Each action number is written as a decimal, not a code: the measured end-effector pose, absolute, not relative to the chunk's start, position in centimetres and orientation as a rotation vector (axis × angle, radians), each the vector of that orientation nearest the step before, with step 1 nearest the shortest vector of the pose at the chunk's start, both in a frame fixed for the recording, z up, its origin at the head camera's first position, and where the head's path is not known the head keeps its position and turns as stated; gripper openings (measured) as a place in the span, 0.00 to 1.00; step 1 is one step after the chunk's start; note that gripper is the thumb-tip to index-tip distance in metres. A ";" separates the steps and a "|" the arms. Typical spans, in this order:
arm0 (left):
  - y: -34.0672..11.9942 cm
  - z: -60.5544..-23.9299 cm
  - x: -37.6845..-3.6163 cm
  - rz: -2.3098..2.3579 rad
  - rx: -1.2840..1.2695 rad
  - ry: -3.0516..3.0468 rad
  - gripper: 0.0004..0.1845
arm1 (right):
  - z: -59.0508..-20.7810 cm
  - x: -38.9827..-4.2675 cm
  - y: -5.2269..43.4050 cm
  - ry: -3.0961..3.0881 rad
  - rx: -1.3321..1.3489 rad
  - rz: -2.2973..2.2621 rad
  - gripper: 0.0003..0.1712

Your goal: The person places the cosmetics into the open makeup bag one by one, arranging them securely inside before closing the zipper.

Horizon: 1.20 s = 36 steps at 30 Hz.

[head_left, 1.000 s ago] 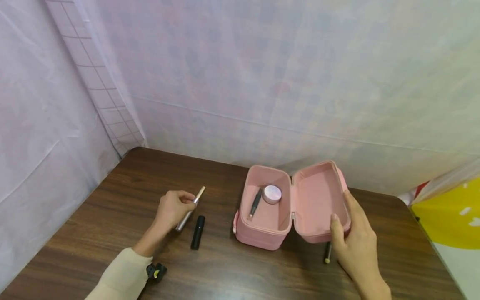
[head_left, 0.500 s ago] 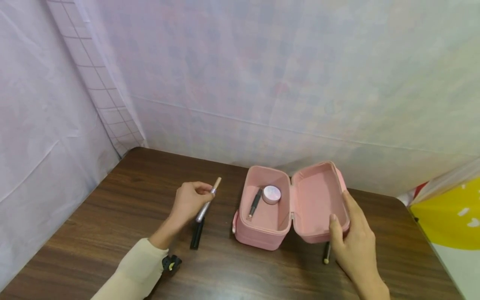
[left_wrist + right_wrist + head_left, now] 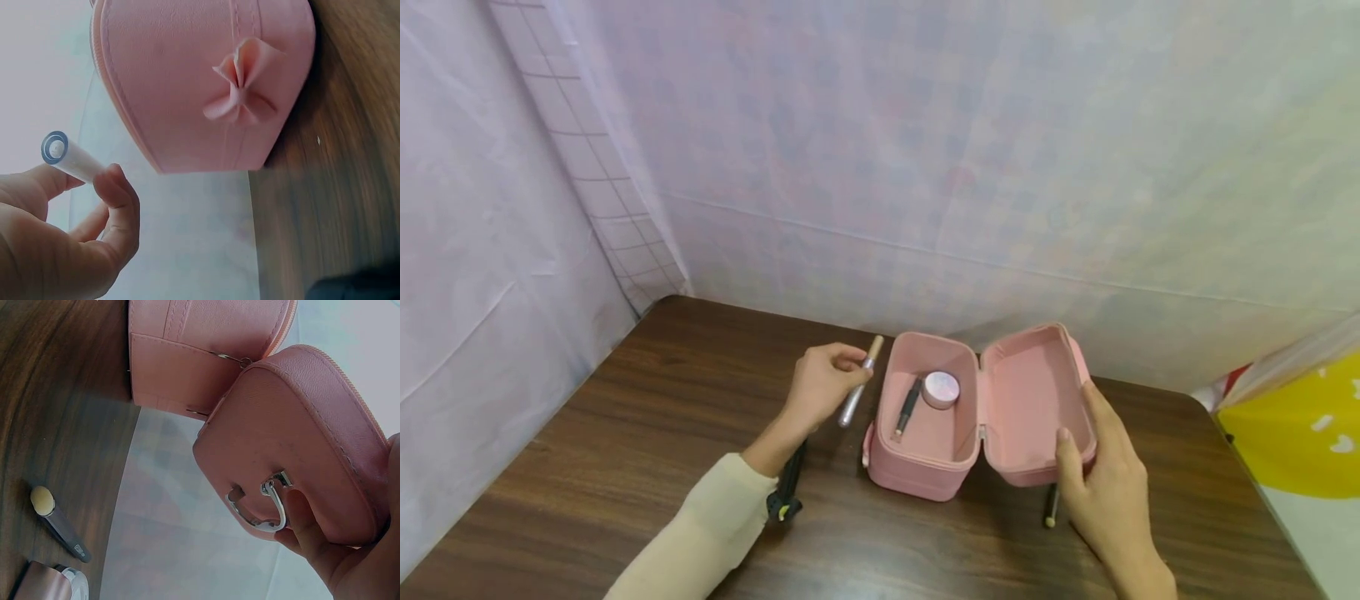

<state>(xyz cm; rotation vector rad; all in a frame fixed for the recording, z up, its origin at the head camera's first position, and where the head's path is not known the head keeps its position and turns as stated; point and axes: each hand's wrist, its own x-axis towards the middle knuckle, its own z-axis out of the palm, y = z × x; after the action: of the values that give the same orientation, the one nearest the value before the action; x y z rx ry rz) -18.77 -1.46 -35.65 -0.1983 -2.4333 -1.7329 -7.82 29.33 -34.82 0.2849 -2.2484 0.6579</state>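
Hands work at a dark wooden table [image 3: 647,400]. Your left hand [image 3: 820,385] pinches a slim silver tube with a beige cap [image 3: 859,382] in a closed grip, holding it off the table just beside the left edge of an open pink cosmetic case [image 3: 925,433]. Inside the case lie a round pink jar [image 3: 942,388] and a thin dark pencil [image 3: 907,407]. Your right hand [image 3: 1101,479] grasps the near edge of the case's lid [image 3: 1037,400], thumb over the rim, holding it open. A dark pencil [image 3: 1051,505] lies on the table just beside that hand. A black tube [image 3: 790,479] lies under your left forearm.
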 end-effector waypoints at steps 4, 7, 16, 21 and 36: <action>-0.6 -35.5 -19.0 -1.747 -0.213 -2.421 0.11 | -34.8 -7.8 29.3 -2.251 0.286 0.650 0.35; 0.0 -35.2 -19.2 -1.731 -0.236 -2.431 0.11 | -34.7 -7.8 29.2 -2.251 0.287 0.651 0.35; 1.8 -34.3 -19.9 -1.726 -0.273 -2.418 0.11 | -34.6 -7.7 29.2 -2.257 0.286 0.658 0.36; 2.6 -34.5 -20.2 -1.725 -0.260 -2.417 0.12 | -34.6 -7.7 29.2 -2.256 0.283 0.662 0.36; 4.2 -34.8 -20.5 -1.693 -0.262 -2.388 0.14 | -34.5 -7.4 29.1 -2.256 0.278 0.652 0.36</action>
<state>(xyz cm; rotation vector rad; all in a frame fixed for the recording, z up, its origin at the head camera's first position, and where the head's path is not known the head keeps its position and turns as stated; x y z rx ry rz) -20.46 4.21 -34.84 -0.2623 -2.3879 -1.6929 -7.43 29.06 -34.50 0.2779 -2.2556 0.6516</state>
